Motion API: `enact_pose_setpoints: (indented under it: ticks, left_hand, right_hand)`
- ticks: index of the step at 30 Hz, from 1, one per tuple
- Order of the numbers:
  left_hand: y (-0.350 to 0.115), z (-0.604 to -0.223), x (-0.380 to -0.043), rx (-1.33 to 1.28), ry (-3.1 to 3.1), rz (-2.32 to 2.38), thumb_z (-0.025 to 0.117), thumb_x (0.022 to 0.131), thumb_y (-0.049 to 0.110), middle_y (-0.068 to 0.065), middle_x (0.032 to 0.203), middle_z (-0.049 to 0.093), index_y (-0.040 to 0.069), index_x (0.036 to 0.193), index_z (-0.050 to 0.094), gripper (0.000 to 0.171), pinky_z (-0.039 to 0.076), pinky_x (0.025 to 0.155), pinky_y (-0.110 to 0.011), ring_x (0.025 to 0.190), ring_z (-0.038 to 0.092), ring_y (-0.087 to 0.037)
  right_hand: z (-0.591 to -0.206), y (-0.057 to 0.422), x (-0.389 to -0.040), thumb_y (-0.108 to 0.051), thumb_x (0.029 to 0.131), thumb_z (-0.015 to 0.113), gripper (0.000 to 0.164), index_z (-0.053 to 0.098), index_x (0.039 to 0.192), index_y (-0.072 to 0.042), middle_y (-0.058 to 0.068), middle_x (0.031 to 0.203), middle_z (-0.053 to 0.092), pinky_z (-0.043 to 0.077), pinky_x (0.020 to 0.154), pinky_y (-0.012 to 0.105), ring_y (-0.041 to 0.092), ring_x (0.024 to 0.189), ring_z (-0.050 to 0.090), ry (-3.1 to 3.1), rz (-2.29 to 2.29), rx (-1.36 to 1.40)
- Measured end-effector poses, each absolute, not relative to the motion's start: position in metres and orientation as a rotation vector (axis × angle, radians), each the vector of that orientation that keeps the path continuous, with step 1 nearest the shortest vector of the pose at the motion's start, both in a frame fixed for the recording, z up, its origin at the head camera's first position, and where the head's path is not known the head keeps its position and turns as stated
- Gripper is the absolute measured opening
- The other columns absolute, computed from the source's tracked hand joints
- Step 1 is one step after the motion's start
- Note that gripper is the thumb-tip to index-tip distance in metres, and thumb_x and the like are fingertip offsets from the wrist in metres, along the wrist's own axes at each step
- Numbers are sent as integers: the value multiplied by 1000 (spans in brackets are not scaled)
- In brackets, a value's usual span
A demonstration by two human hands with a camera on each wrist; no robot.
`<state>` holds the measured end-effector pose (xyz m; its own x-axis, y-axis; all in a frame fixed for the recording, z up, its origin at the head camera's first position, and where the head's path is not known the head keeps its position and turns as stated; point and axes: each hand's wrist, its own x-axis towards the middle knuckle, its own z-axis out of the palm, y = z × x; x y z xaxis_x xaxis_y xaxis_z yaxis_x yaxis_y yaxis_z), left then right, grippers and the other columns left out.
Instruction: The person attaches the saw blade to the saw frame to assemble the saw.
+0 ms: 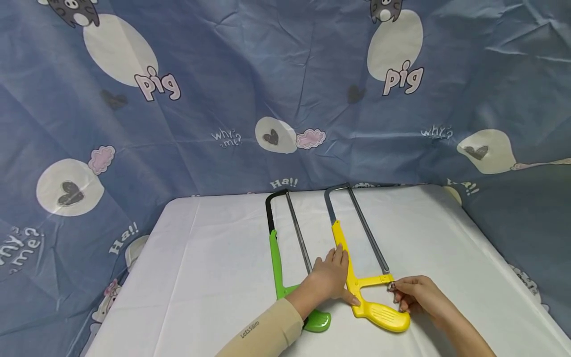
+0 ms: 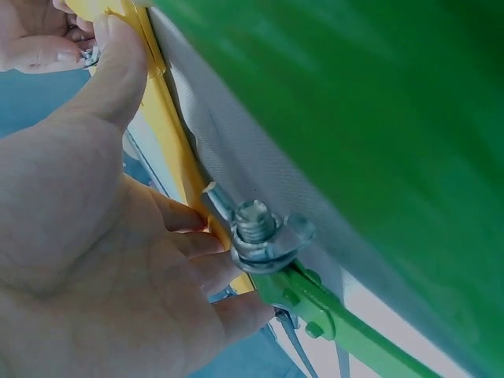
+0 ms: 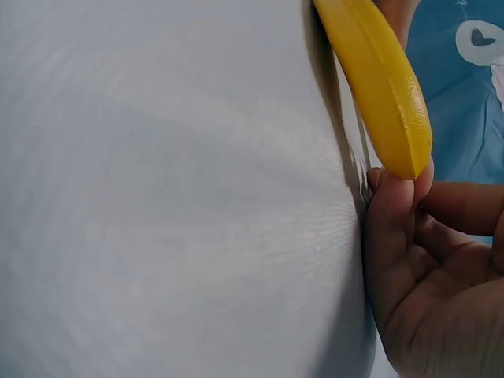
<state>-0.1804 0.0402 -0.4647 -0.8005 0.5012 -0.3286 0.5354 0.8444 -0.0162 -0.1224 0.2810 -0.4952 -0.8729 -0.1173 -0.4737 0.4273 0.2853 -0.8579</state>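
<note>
A yellow hacksaw (image 1: 385, 317) lies on the white-covered table, its blade side toward the right. My left hand (image 1: 327, 277) rests on its yellow frame, fingers extended and thumb touching near the handle. At the blade's near end, my right hand (image 1: 417, 295) pinches a small metal wing nut (image 1: 391, 286); the right wrist view hides the nut behind the fingers and the yellow handle (image 3: 386, 87). Left of this saw lies a green hacksaw (image 1: 276, 263), partly covered by my left forearm. Its own wing nut (image 2: 264, 236) shows close up in the left wrist view.
The white tablecloth (image 1: 214, 267) spreads around both saws, and their far ends reach near the table's back edge. Behind and beside the table hangs a blue patterned curtain (image 1: 214, 163).
</note>
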Motion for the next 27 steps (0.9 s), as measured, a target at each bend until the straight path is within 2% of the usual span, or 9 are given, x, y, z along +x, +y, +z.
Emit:
enact_pose_setpoints:
  ticks: [6,13,17,21,24,27]
  left_hand:
    - [41,-465,-180,780,2707,-156,66,68,82,-3,169,13,15,160,18,124,39,116,-40,154,23,-18]
    - [40,-465,-180,785,2708,-158,66,68,82,-3,169,13,15,160,19,123,39,115,-40,153,23,-18]
    - [39,-465,-181,787,2710,-146,67,67,82,-3,168,14,14,160,20,123,40,114,-41,153,24,-19]
    - [38,-464,-181,789,2714,-133,68,67,81,-4,168,15,14,159,21,123,40,114,-41,153,25,-20]
    - [38,-464,-181,791,2717,-125,68,67,80,-5,168,16,13,159,21,123,41,114,-41,153,25,-20]
    - [38,-464,-180,789,2716,-110,69,68,80,-5,168,16,13,159,21,123,40,114,-42,153,25,-20]
  right_hand:
    - [-497,277,-121,-17,102,47,33,66,108,9,4,74,64,54,56,28,11,57,59,2167,-1591,351]
    - [-491,270,-120,-25,98,57,30,72,97,1,4,68,62,51,53,30,16,56,57,2484,-1290,451]
    - [-483,270,-117,-33,96,61,29,72,95,-7,1,72,63,44,56,30,15,63,54,2762,-929,305]
    - [-478,265,-113,-31,92,67,21,71,94,-10,-2,76,63,41,57,30,14,67,52,2929,-706,138]
    - [-477,258,-109,-24,90,70,12,67,87,-12,-4,71,54,36,53,27,13,62,47,3002,-575,26]
    - [-479,252,-106,-20,89,71,15,62,79,-16,-5,67,45,31,51,26,11,59,41,3077,-412,-71]
